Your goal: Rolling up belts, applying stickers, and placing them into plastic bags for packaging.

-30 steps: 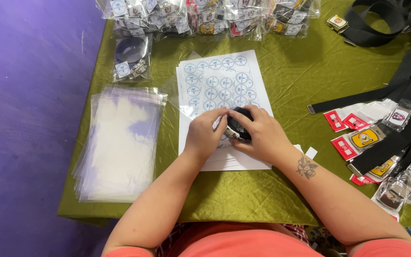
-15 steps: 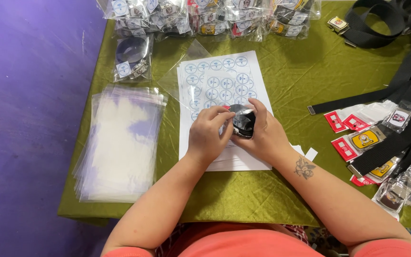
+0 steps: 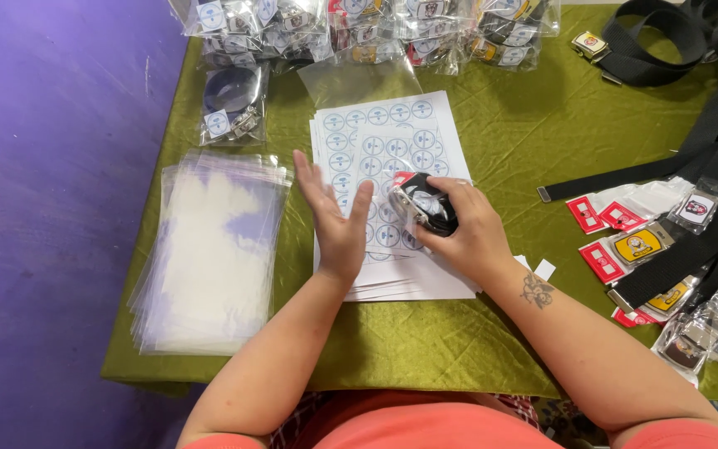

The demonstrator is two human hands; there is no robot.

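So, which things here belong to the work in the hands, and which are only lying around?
In use:
- right hand holding rolled black belt
- left hand, open, over sticker sheets

Lying about:
- stack of clear bags
- packed belts
- loose black belts

Small packing workstation, green-clothed table [image 3: 542, 125], stack of clear plastic bags [image 3: 209, 249], sticker sheets [image 3: 384, 141], bagged belts [image 3: 351, 25], loose black belts with buckles [image 3: 691, 208], purple wall [image 3: 51, 208]
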